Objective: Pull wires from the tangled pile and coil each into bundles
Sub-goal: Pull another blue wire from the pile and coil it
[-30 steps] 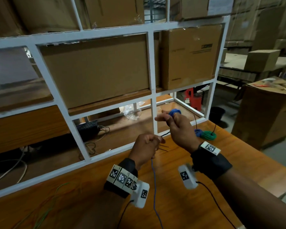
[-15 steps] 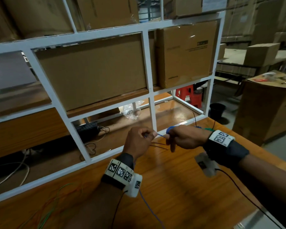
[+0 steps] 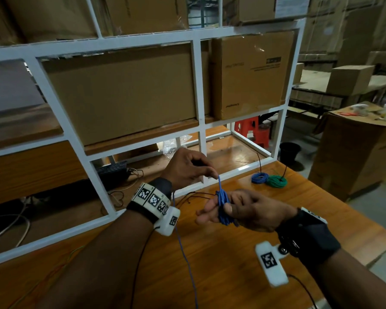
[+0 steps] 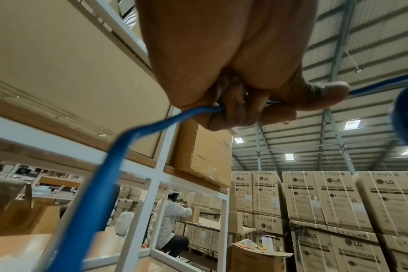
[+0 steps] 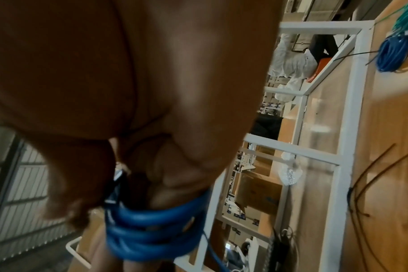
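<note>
Mid-coil over the desk (image 3: pixel 210 264): my right hand (image 3: pixel 250 210) has its fingers run through several turns of blue wire (image 3: pixel 223 208), thumb clamped on them. At 11 o'clock my left hand (image 3: pixel 185 168) pinches the feed taut. The tail drops toward 6 o'clock, its end seemingly out of view. Next: another wrap, keeping tension.

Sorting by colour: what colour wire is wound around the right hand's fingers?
Blue wire; right wrist view shows it best.
</note>
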The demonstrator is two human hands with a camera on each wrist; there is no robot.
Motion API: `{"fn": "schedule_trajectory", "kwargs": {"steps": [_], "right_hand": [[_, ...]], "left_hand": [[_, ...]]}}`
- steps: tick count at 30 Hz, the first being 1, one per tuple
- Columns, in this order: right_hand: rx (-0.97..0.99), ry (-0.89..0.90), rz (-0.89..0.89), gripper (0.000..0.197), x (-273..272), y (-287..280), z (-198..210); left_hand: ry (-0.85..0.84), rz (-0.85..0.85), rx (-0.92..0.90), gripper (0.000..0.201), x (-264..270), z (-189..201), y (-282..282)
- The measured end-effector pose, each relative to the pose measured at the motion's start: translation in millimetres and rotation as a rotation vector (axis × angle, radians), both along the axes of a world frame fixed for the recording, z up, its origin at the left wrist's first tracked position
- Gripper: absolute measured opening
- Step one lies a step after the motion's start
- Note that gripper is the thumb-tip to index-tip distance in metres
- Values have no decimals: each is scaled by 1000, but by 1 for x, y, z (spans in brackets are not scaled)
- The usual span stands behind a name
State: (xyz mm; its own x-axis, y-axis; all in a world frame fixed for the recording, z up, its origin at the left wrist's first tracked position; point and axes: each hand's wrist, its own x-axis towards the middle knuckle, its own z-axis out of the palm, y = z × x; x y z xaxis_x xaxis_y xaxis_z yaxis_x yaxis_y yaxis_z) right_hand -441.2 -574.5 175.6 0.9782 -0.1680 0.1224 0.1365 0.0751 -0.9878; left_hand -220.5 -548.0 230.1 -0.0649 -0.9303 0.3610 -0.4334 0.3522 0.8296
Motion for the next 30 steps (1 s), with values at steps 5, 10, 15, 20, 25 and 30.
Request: {"fn": "schedule_trajectory", "kwargs": {"steps": [5,10,15,20,25,30], "right_hand": [[177,-116,44,30,0,0,14],[371,-344,-4,31,0,2,32],[433,-488,-475,34,18,4,52],[126,-462,-803,36,29,-20,60],[-479,-76,-1235,18,17,-60,69],[-864,302,-1152,19,12,-66,50]], "left_hand": [[67,27,-17,12,-1,-4,-9],[290,80,21,7,-9,-48,-8],[408,214,116,23,-30,-82,7],[361,211,204,31,-35,-93,15],[317,305,237,31,-15,-104,37],[91,426,50,14,10,-75,32]]}}
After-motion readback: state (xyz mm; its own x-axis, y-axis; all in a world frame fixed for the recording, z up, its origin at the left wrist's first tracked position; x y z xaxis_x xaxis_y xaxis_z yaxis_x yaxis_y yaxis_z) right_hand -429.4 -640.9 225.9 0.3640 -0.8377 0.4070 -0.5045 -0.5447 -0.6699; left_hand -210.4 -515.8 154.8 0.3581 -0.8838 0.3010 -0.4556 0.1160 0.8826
